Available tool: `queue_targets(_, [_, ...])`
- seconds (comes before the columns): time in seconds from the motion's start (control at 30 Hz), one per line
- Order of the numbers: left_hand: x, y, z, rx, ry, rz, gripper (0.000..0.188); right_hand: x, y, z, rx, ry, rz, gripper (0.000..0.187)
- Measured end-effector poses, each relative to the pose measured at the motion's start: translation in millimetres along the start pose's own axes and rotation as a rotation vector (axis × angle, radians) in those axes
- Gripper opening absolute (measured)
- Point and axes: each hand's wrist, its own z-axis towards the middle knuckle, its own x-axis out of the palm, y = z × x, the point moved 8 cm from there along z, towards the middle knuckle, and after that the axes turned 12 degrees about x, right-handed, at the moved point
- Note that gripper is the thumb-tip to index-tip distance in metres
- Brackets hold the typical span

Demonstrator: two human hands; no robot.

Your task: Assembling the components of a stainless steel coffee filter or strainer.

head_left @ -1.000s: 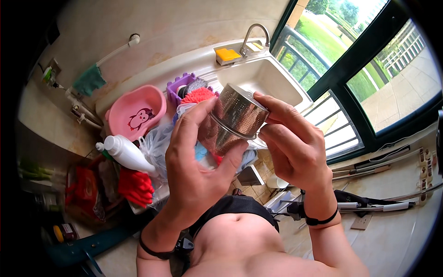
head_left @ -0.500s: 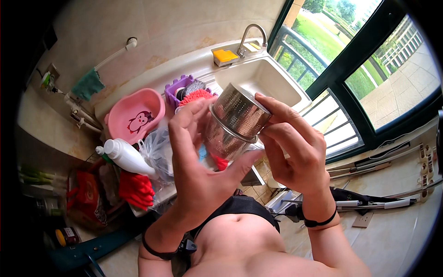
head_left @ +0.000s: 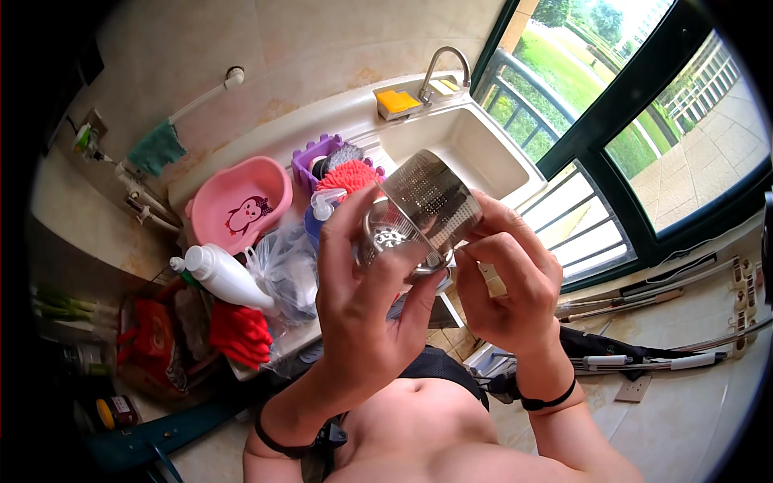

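A perforated metal strainer basket (head_left: 435, 201) is held up in front of me, tilted, with its shiny wall full of small holes. Its lower left part, where larger holes show, sits inside the curve of my left hand (head_left: 362, 298), whose fingers and thumb close round it. On the other side, my right hand (head_left: 515, 282) grips the basket's right edge, fingers bent and fingertips against the metal. Part of the basket is hidden behind the left fingers.
Beyond my hands are a sink (head_left: 451, 145) with a curved faucet (head_left: 443, 60) and yellow sponge (head_left: 396, 101). To the left stand a pink basin (head_left: 237, 201), purple basket (head_left: 310, 161), white bottle (head_left: 225, 274), plastic bag (head_left: 286, 266) and red gloves (head_left: 240, 334). A window (head_left: 596, 153) is at right.
The strainer basket has turned and tilted, showing more of its inside. My left hand has moved right and closed in round it; my right fingers have bent further at its edge.
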Motion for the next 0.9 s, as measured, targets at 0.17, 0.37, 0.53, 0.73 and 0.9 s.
queue_targets(0.17, [0,-2,7,-0.079,0.094,0.016,0.037,-1,0,0,-0.031,0.007,0.000,0.016])
queue_targets(0.37, [5,3,2,-0.085,0.082,-0.029,0.031,0,2,5,-0.044,0.066,-0.035,0.015])
queue_targets(0.53, [5,2,6,-0.034,0.056,-0.029,0.021,-1,6,1,-0.072,-0.064,-0.133,0.022])
queue_targets(0.73, [1,-2,9,-0.063,0.108,-0.040,0.027,-3,10,-2,-0.200,-0.116,-0.253,0.040])
queue_targets(0.9, [2,-2,3,-0.103,0.064,-0.045,0.029,-1,9,-4,-0.157,-0.077,-0.239,0.037])
